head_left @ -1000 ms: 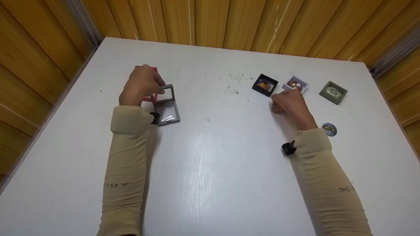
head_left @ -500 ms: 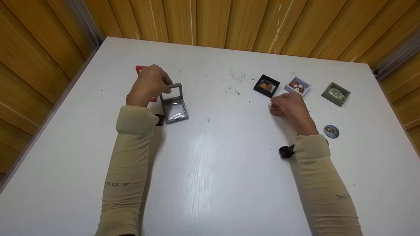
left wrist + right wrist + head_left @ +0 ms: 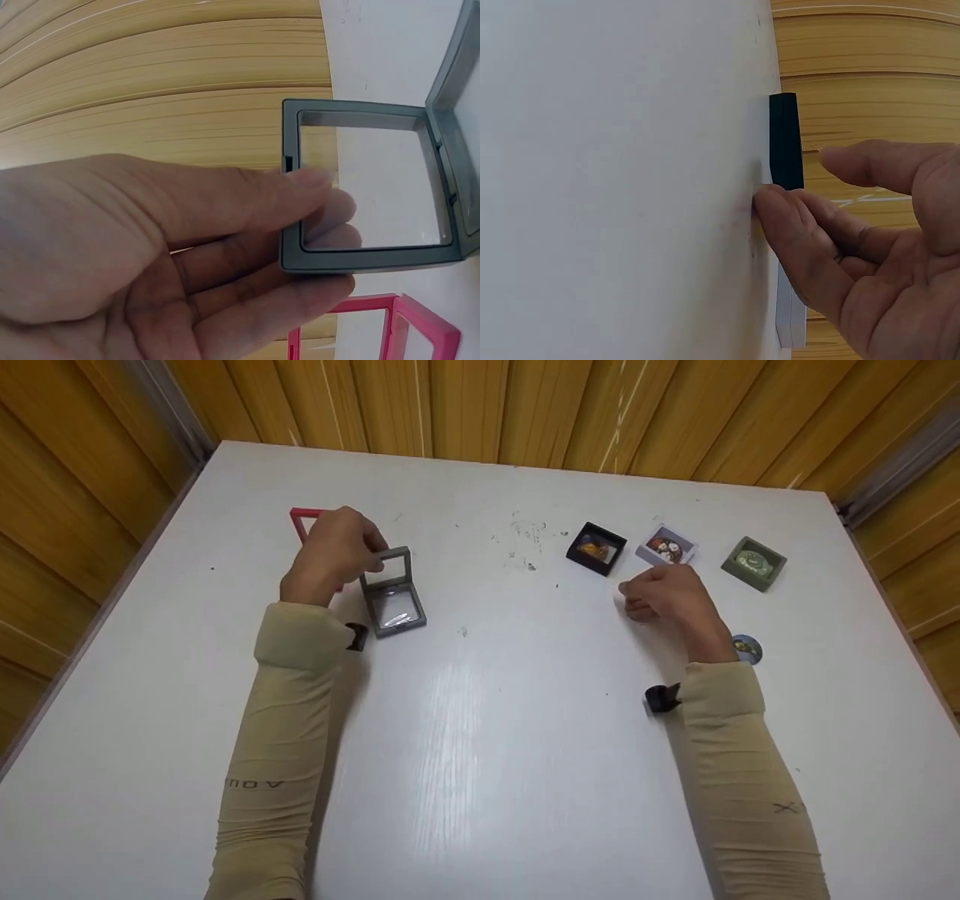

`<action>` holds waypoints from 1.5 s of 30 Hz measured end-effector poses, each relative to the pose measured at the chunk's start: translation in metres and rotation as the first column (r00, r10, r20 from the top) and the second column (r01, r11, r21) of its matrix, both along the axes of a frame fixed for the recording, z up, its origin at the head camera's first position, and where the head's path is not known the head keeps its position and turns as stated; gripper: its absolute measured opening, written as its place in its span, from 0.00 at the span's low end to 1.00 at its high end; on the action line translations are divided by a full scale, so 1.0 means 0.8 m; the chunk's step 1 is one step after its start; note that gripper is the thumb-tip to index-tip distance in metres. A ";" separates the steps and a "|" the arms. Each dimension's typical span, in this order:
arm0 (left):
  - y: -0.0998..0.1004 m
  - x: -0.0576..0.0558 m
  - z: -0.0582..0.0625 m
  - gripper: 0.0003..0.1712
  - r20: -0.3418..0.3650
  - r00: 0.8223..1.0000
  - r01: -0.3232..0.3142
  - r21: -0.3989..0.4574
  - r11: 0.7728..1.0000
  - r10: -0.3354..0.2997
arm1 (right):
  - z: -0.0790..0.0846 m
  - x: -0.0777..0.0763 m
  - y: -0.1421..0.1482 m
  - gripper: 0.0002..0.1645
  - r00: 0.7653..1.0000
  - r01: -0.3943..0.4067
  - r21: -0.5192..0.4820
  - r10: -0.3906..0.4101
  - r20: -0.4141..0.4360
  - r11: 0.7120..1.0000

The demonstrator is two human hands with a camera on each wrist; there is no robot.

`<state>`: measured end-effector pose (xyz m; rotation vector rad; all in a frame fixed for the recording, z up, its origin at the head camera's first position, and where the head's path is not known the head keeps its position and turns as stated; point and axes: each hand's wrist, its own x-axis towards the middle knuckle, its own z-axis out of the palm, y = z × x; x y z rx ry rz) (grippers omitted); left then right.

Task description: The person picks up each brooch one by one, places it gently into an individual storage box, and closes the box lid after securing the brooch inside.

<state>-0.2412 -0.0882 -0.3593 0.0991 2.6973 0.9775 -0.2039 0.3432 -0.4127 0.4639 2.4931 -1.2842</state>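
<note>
My left hand [image 3: 330,555] pinches the top edge of a small grey hinged display frame [image 3: 395,607]. The frame stands unfolded, one half raised in my fingers and the other half with clear film low at the table. In the left wrist view, the thumb lies over the rim of the grey frame [image 3: 367,259] and the other fingers are behind it. A pinkish-red frame [image 3: 300,513] is partly hidden behind that hand. My right hand [image 3: 667,592] is low over the table, fingers loosely bent, holding nothing. It is just in front of a black frame [image 3: 596,549] and a white frame [image 3: 666,545].
A green frame [image 3: 754,564] with a picture inside sits at the far right. Beside the right wrist lies a round picture disc [image 3: 748,649], partly covered by the arm. Wooden slat walls [image 3: 465,405] enclose the back and sides of the white table [image 3: 495,735].
My left hand has shifted the grey frame slightly to the right, showing more of the pinkish-red frame. The right hand has stayed almost where it was. The head view has shifted a little.
</note>
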 end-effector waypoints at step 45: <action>0.020 0.001 -0.006 0.19 -0.025 0.996 0.082 -0.017 0.996 -0.083 | 0.045 0.058 0.091 0.29 1.000 0.020 0.349 -0.023 0.006 0.937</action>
